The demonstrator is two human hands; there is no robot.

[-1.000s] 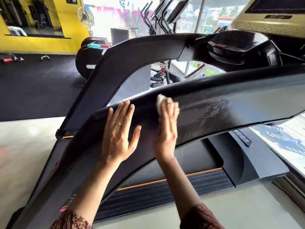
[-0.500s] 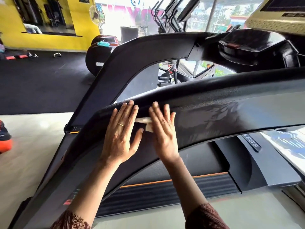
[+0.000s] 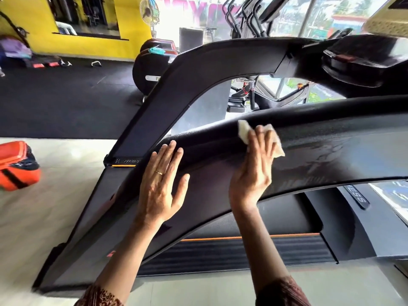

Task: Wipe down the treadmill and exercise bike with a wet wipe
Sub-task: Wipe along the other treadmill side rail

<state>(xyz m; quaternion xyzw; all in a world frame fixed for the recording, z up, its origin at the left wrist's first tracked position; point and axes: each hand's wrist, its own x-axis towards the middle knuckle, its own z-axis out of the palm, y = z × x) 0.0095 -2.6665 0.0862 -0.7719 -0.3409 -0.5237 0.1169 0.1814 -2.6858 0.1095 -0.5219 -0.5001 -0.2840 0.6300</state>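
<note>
Gym floor point(image 3: 55, 217): pale tile close to you, black matting farther off, a yellow wall behind.

**Treadmill point(image 3: 92, 244), one.** It is black, rigid and heavy-framed. By its look it will not give under pressure, so you can lean on it.
- Side rails, two: near side rail point(image 3: 331, 138) and far side rail point(image 3: 198, 69).
- Belt point(image 3: 242, 250), one, low between the rails.
- The textured skin will likely drag at thin cloth. A damp sheen point(image 3: 326, 151) lies to the right of the wipe, and the stretch under your left hand looks dry.

**Wet wipe point(image 3: 244, 130), one.** It is small, white, soft and limp, and probably tears easily.
- It sits on the upper curve of the near side rail, under your right fingers, with corners showing on both sides of them.
- Work it under flat fingers rather than pinching an edge. Refold it if it bunches.

**Hands, two.**
- Right hand point(image 3: 254, 171): the fingers are laid nearly straight over the wipe and press it to the rail. The thumb is hidden.
- Left hand point(image 3: 161, 186): flat and spread, palm on the same rail to the left, holding nothing. It is near the right hand but apart from it.
- Ring point(image 3: 159, 172), one, on the left hand.

**Orange bag point(image 3: 17, 164), one,** on the tile at far left.

**Exercise bike.** You cannot pick it out for sure among the machines by the window, so no count is given.
</note>
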